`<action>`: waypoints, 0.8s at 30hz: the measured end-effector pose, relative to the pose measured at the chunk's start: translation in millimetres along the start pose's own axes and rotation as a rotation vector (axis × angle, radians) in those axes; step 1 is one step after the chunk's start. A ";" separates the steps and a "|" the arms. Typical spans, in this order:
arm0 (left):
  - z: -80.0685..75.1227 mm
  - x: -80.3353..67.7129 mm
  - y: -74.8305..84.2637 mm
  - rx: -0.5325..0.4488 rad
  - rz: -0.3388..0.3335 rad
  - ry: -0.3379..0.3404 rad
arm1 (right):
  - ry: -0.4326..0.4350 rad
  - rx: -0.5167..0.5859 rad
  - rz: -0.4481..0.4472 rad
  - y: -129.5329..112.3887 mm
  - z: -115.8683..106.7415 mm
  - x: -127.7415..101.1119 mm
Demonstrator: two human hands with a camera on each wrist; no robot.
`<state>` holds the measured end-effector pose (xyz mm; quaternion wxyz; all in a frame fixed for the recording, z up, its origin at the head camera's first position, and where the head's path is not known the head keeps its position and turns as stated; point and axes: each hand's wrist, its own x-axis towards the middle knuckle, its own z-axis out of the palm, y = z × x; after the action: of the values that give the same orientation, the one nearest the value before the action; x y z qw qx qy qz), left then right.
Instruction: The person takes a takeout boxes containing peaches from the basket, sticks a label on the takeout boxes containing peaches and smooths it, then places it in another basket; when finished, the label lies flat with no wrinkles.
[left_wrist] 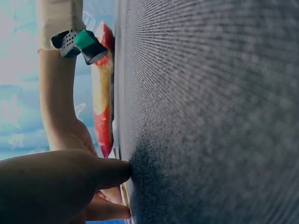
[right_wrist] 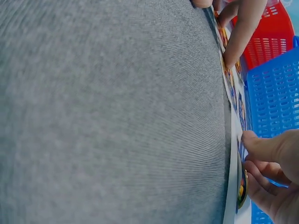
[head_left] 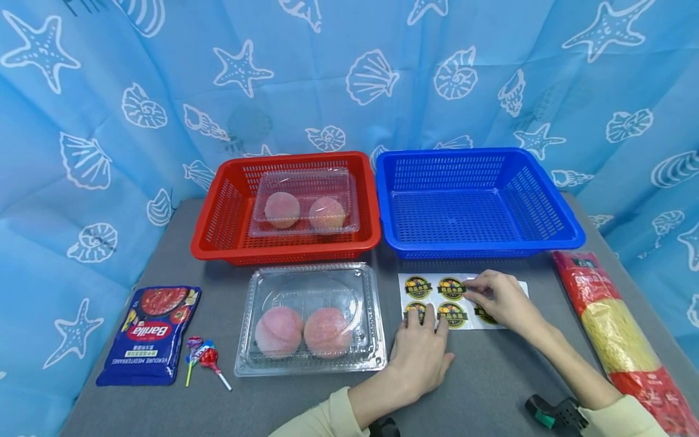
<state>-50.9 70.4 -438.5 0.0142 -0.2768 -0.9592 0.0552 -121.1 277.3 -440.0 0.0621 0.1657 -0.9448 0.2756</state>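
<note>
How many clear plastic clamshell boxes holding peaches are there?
2. One clear plastic clamshell box sits inside the red mesh basket; the other clear plastic box lies on the grey table in front of it, beside the left hand. None looks hidden.

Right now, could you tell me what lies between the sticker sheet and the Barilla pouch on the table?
In the head view, the clear clamshell box holding two peaches and two lollipops lie between the sticker sheet and the Barilla pouch.
</note>
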 end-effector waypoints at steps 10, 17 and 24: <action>2.4 -0.4 3.5 0.046 -0.004 -0.033 | 0.019 0.090 -0.019 3.3 -3.6 -0.4; 3.0 -1.1 3.5 0.054 -0.004 -0.028 | 0.037 0.090 -0.022 -0.5 -7.6 0.2; 2.7 -1.1 2.6 0.026 0.013 -0.020 | 0.060 0.062 -0.016 -6.8 -10.8 0.7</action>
<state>-48.7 71.7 -441.4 0.0081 -0.2822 -0.9567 0.0706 -119.1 277.5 -427.4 0.0872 0.1668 -0.9322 0.3092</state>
